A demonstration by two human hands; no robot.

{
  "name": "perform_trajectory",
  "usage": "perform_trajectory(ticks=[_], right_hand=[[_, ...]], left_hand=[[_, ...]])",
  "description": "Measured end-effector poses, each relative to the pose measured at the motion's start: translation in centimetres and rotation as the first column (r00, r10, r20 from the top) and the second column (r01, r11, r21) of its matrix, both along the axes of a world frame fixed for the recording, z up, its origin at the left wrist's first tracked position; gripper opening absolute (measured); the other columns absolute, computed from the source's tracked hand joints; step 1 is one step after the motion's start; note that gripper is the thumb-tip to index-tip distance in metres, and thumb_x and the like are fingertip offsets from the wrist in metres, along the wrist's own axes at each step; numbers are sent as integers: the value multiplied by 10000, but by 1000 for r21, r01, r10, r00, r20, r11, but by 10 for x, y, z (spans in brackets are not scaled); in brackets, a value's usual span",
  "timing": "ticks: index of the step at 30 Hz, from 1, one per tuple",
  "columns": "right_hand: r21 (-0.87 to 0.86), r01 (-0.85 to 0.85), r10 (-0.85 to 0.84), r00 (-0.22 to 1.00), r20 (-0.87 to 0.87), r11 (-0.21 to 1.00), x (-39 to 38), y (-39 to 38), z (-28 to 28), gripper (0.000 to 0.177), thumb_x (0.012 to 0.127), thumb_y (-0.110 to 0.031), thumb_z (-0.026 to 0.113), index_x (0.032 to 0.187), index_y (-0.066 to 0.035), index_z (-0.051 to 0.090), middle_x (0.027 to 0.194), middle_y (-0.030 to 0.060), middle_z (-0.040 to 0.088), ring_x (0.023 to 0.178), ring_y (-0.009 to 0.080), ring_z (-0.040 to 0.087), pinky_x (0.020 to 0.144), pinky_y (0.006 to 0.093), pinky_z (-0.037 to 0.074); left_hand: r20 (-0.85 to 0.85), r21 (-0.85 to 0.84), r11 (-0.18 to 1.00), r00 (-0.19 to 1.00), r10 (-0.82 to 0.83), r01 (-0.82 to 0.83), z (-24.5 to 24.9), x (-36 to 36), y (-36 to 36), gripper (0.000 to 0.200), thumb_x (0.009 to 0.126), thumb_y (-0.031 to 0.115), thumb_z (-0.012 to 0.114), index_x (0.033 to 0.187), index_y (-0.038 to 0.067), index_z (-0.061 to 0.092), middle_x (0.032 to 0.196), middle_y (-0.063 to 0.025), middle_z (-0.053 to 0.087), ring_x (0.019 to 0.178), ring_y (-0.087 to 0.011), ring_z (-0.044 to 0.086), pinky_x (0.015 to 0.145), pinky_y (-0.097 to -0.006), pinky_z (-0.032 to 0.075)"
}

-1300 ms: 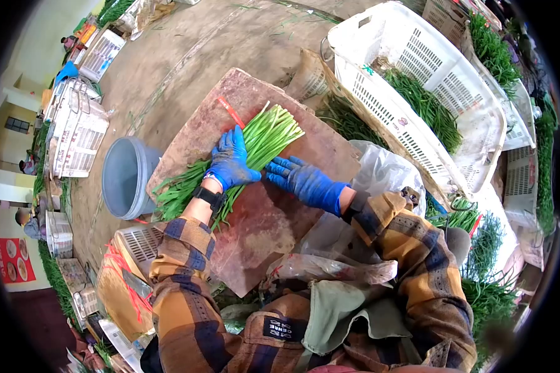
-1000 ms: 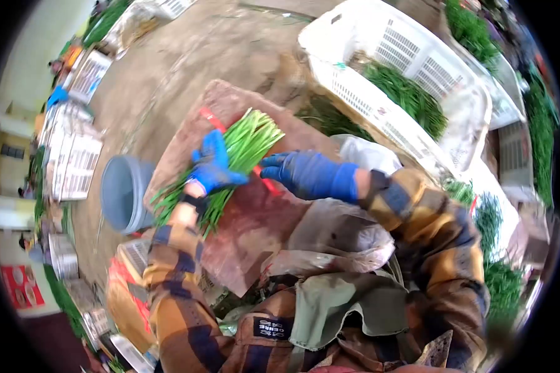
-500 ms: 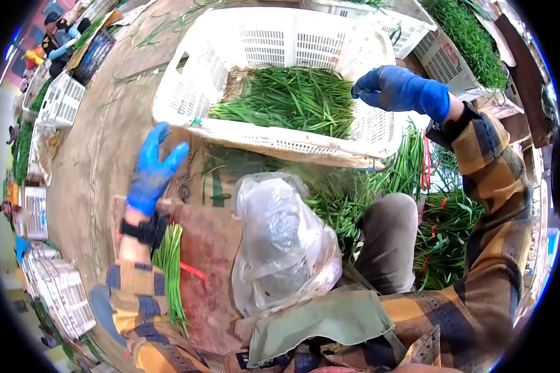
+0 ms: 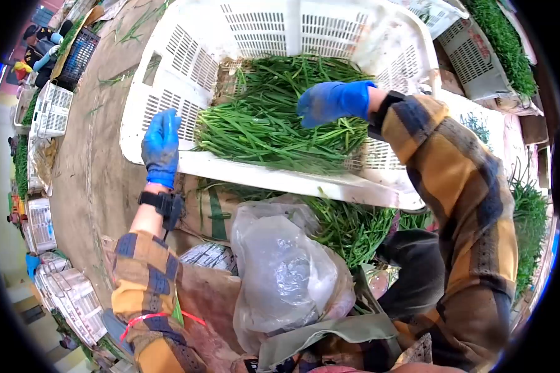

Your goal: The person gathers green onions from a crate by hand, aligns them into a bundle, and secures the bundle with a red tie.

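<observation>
My left hand (image 4: 162, 149), in a blue glove, is at the near left corner of a white slatted crate (image 4: 280, 180), its fingers pressed together over the rim. Long green garlic chives (image 4: 261, 133) lie loose on the crate's floor. Over their right side reaches my right hand (image 4: 335, 104), also blue-gloved, fingers extended leftward and bent slightly down, fingertips right at the leaves. Nothing shows in its fingers. Below my left forearm a red tie (image 4: 193, 318) sticks out, with a bit of green beside it; the sleeve hides the rest.
A clear plastic bag (image 4: 286, 267) lies before me, beside a reddish board (image 4: 211, 298). More greens (image 4: 361, 236) are under the crate's near side. Filled crates (image 4: 485, 68) stand at the far right. At the far left, a person (image 4: 43, 50) is near a dark basket (image 4: 81, 56).
The crate looks larger and closer. My right hand has moved left from the crate's right side to above the chives. My left hand's spread fingers have come together at the crate's corner.
</observation>
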State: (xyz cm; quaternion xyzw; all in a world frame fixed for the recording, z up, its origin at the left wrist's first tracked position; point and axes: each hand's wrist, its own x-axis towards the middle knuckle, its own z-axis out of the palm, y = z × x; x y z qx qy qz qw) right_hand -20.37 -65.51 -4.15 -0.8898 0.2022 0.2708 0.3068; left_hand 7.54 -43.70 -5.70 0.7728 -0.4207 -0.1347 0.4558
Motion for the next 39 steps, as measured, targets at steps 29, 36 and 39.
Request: perform_trajectory(ticks=[29,36,39], right_hand=[[-192,229,-225,974,41,954,181,69,-220,1162,612,-474,747,1424,46,99,1080,205,605,999,334,594,913,483,410],[110,385,-400,878,263,916,167,56,-227,623,529,-327,804,959,20,515,880,228,628,833,351,626,718,408,498],[254,400,-463,839,284,881,150,50,-215,733,526,-314,818,1078,41,493,938,222,638,884,353,627,746,400,509]], left_hand=[[-148,129,991,989,-5,24,22,-18,2,409,991,341,387,1150,20,583,1047,-63,637,857,-116,599,782,-262,455],[-231,78,997,973,23,-5,19,-19,3,366,991,287,412,1128,-1,590,1018,-69,647,850,-120,607,770,-257,468],[-209,29,999,978,22,-16,18,-19,2,327,985,250,439,1102,-7,604,949,-57,650,805,-104,606,743,-240,481]])
